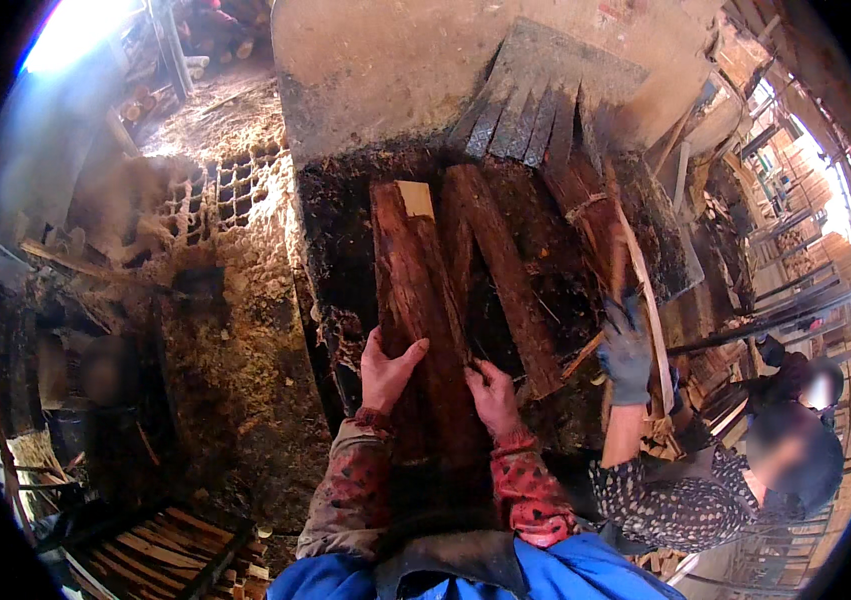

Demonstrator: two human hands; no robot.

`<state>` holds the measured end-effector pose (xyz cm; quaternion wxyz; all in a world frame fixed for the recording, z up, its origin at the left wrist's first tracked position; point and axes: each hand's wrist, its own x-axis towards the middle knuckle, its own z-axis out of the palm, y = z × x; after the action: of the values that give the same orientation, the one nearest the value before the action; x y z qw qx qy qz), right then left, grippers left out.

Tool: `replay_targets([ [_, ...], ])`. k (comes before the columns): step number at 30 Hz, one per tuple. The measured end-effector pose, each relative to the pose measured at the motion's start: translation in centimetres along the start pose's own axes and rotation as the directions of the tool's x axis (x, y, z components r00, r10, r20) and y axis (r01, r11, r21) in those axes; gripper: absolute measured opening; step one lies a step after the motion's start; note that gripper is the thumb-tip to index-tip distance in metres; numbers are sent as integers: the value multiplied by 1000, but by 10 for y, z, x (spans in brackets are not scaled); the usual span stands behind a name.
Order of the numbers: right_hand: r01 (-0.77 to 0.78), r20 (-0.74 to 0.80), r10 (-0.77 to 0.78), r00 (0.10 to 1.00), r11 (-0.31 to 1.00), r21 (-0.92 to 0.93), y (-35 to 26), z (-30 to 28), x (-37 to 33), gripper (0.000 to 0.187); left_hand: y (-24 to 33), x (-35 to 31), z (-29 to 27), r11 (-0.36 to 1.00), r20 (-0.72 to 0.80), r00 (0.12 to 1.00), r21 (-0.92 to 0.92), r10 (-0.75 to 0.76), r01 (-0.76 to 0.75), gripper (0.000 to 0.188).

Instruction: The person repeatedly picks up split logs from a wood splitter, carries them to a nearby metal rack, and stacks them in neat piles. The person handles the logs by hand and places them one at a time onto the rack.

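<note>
A long reddish-brown, bark-covered wood slab (410, 275) lies lengthwise in front of me on a dark table. Next to its far end, a pale cut face (414, 199) shows on an adjoining piece. My left hand (390, 372) grips the slab's left edge near the close end, thumb over the top. On the opposite side, my right hand (493, 398) is closed at the edge of the wood, its thumb and fingers drawn together. The undersides of both grips are hidden.
Another bark-covered slab (505, 280) lies to the right. A slatted metal guard (530, 110) hangs at the table's far side. Close on my right, a co-worker's gloved hand (625, 350) is at more bark strips. Wood strips (160, 545) lie in a rack at lower left.
</note>
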<state>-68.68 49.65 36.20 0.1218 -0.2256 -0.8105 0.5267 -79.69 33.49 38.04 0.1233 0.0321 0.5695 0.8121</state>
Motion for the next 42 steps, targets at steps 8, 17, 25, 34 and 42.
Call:
replay_targets([
  [8, 142, -53, -164, 985, 946, -291, -39, 17, 51, 40, 10, -5, 3, 983, -14, 999, 178, 43, -40, 55],
  [17, 238, -111, -341, 934, 821, -520, -54, -30, 17, 35, -6, -2, -5, 982, -48, 997, 177, 68, -59, 68],
  [25, -83, -77, 33, 996, 544, -835, -5, -88, 27, 96, -10, -1, -2, 977, -78, 994, 203, 77, -60, 69],
  [34, 6, 30, 30, 999, 584, -812, -20, -84, 35, 89, 4, -7, 0, 957, -131, 987, 284, 93, -53, 66],
  [42, 248, 184, -180, 966, 842, -479, -25, -52, 3, 64, -11, 0, -1, 956, -97, 991, 288, 93, -62, 64],
])
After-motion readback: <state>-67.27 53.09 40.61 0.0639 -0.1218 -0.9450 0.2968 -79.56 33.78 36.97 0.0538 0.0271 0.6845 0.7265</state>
